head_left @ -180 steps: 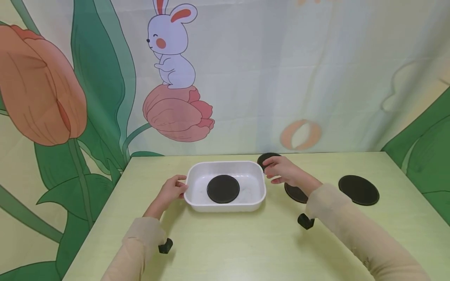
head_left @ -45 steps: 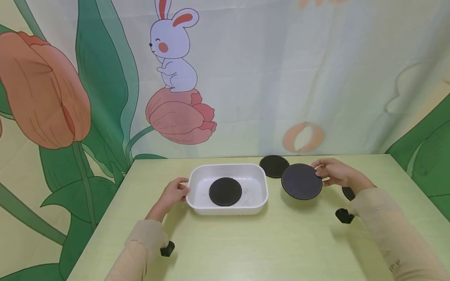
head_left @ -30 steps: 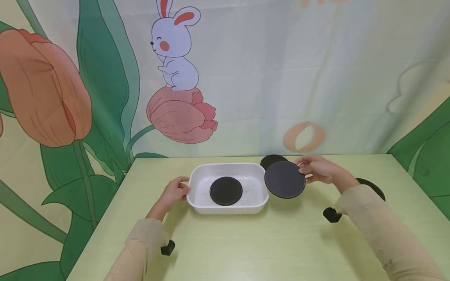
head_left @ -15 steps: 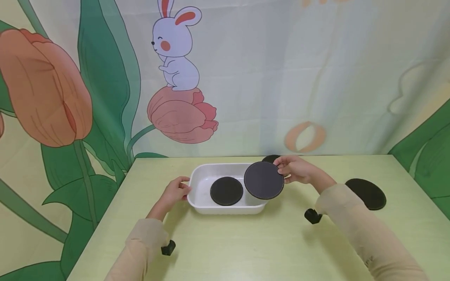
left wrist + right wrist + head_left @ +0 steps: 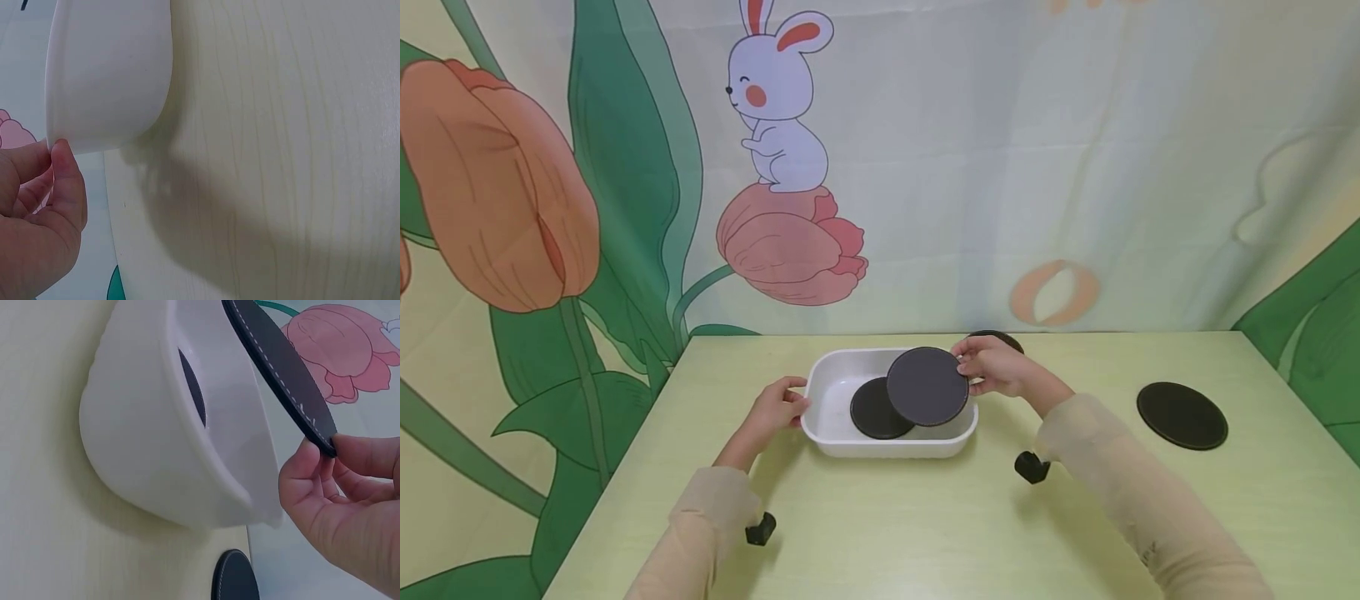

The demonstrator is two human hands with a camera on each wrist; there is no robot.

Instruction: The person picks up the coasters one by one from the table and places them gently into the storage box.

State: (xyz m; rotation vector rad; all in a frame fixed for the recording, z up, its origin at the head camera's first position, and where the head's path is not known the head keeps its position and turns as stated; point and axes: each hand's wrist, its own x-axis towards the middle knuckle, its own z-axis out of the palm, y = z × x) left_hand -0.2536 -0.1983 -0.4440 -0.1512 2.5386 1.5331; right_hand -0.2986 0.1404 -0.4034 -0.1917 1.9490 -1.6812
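My right hand [image 5: 1000, 368] pinches the edge of a round black leather coaster [image 5: 927, 386], stitched in white around its border. The coaster hangs tilted over the right half of a white rectangular dish [image 5: 891, 448]. Inside the dish lies a second black coaster [image 5: 874, 410], partly covered in the head view by the held one. At the dish's left end, my left hand [image 5: 770, 410] grips the rim. The left wrist view shows thumb and finger pinching the dish's corner [image 5: 106, 81].
One black coaster [image 5: 1182, 415] lies on the right of the pale wooden table [image 5: 910, 525]. Another coaster [image 5: 1002, 339] lies by the back edge, partly hidden behind my right hand. A printed curtain [image 5: 940, 167] with a rabbit and tulips hangs behind the table.
My right hand picked a coaster up from the table and carried it left, from beside the dish to above it. The left hand stays at the dish's rim.
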